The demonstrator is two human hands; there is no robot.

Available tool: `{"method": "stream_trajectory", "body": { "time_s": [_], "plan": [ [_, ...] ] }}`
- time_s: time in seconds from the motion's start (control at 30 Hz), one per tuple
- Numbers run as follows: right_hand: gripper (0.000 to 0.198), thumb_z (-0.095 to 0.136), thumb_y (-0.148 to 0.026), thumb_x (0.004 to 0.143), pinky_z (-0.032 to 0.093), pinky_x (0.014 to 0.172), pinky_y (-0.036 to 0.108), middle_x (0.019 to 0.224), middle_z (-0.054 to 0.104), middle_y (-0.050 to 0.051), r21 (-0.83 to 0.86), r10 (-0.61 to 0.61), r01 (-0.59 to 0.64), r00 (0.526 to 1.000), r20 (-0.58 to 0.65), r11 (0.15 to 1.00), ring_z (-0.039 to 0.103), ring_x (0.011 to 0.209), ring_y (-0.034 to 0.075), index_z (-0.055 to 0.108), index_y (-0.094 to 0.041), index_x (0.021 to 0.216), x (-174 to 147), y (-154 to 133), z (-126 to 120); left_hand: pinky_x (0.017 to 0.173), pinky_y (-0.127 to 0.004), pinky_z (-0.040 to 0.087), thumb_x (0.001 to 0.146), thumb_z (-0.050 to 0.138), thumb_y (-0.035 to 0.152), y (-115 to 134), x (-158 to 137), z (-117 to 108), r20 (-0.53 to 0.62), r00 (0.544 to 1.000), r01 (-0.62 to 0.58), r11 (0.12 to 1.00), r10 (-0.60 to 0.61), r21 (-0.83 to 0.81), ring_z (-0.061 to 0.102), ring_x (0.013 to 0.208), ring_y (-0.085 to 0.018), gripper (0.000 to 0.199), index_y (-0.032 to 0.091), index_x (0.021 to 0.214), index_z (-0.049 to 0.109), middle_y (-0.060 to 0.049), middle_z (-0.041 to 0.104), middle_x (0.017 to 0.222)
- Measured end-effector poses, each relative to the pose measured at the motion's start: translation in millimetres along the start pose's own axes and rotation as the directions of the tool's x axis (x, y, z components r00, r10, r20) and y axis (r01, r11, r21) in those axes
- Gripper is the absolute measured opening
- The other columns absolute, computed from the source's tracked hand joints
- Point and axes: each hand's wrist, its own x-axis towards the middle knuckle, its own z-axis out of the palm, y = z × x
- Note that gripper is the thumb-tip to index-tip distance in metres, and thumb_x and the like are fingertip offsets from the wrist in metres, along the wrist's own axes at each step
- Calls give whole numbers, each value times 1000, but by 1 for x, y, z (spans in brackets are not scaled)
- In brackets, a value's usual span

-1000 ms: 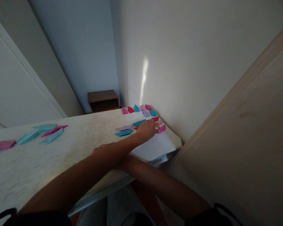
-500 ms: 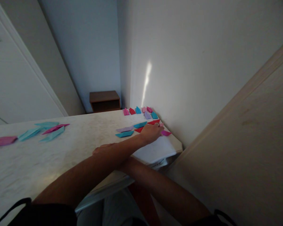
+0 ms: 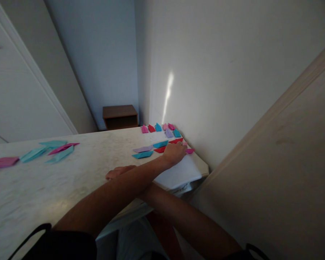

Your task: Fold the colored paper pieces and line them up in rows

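Note:
My arms are crossed on the table (image 3: 89,159). My left hand (image 3: 174,153), with a ring on one finger, reaches over to the right end, its fingers closed at a magenta folded paper piece (image 3: 190,151) that sticks out beyond them. A light pink piece (image 3: 185,143) shows by the fingertips. Beside this hand lie red folded papers (image 3: 159,149), blue ones (image 3: 142,155) and a lilac one (image 3: 142,148). A white sheet or pad (image 3: 178,173) is under the left wrist. My right hand (image 3: 120,171) rests flat on the table, partly hidden behind the left forearm.
Small upright folded shapes (image 3: 158,127) in pink, red, blue and lilac stand at the far right corner. Turquoise pieces (image 3: 34,154) and pink pieces (image 3: 4,162) lie on the left. A wall (image 3: 219,90) borders the right side; a brown cabinet (image 3: 120,112) stands beyond.
The magenta piece has shifted slightly left and away from me with my left hand. My right hand stays on the table.

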Motion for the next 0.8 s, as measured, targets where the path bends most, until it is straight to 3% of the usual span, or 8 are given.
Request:
{"method": "stream_trajectory", "body": {
  "time_s": [0.2,0.4,0.8],
  "plan": [
    [12,60,-31,84,40,64,21,96,69,-4,-60,-78,79,997,20,995,63,86,14,62,-22,92,3,11,13,76,-40,53,91,50,44,9,-2,-1,-49,996,68,997,-69,-25,65,96,-29,46,21,131,52,-15,57,124],
    [17,61,-33,84,36,58,22,96,69,-5,-67,-86,86,996,8,994,63,85,13,62,-21,96,1,11,14,72,-37,53,95,42,42,11,-1,2,-28,997,77,996,-78,-42,66,91,-27,39,17,118,61,-12,65,108],
    [14,62,-30,85,35,56,22,93,68,-3,-32,-37,38,999,23,999,60,80,14,64,-21,96,1,7,13,76,-37,53,93,46,42,11,-8,-10,-51,992,109,991,-113,-77,65,98,-27,39,20,124,56,-11,60,120]
  ]
}}
